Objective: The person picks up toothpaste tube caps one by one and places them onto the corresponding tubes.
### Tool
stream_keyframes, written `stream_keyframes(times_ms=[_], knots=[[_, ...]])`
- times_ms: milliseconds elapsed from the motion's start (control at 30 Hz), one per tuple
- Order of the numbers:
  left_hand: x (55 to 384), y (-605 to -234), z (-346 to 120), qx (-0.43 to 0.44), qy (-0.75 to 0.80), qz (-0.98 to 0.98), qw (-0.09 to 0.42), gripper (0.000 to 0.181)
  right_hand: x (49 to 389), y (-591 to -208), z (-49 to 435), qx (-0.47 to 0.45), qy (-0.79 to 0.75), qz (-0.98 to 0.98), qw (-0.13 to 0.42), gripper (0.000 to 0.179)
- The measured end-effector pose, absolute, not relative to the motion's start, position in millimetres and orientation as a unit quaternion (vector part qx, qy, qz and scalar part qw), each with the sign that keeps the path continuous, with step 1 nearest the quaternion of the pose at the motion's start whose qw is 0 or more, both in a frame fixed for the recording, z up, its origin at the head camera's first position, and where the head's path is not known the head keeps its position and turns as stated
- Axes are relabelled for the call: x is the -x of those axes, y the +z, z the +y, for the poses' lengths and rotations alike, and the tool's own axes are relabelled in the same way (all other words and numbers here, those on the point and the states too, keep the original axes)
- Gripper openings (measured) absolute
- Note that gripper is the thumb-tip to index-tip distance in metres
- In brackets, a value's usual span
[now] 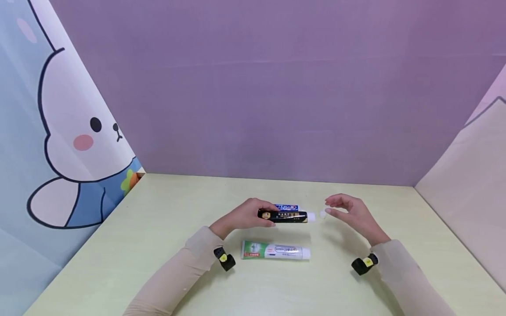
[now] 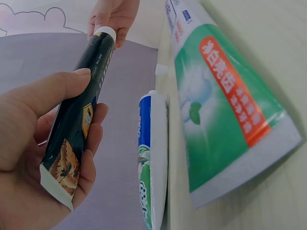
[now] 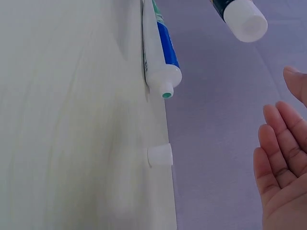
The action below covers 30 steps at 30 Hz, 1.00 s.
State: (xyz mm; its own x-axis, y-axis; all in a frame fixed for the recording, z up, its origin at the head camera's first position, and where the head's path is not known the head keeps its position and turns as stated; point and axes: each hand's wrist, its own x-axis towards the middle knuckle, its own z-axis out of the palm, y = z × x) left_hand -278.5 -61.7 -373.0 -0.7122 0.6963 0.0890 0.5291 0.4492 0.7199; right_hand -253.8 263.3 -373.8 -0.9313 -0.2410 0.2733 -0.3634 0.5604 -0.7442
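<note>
My left hand [image 1: 251,215] grips a black toothpaste tube [image 1: 286,217] above the table, thumb on one side and fingers on the other. Its white cap [image 3: 246,20] is on and points to the right. Close to that capped end, my right hand [image 1: 353,215] is held up with its fingers loosely extended and nothing in them. Behind the black tube and partly hidden by it in the head view lies a blue, white and green toothpaste tube [image 3: 156,52], its nozzle bare. A loose white cap [image 3: 160,155] stands on the table beyond that nozzle.
Nearer the body, a green and white toothpaste tube [image 1: 276,250] lies flat on the pale table [image 1: 158,245], its white cap to the right. A purple backdrop [image 1: 276,109] rises behind the table, with printed cloths at both sides.
</note>
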Motion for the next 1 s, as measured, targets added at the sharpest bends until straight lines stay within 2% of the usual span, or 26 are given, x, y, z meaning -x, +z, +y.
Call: stream_keyframes(times_ms=[500, 1000], knots=[[271, -382, -71, -0.393, 0.336, 0.847, 0.122, 0.038, 251, -384, 258, -0.118, 0.469, -0.875, -0.014, 0.041], [279, -394, -68, -0.378, 0.344, 0.848, 0.143, 0.040, 264, -399, 271, -0.091, 0.494, -0.859, -0.094, 0.048]])
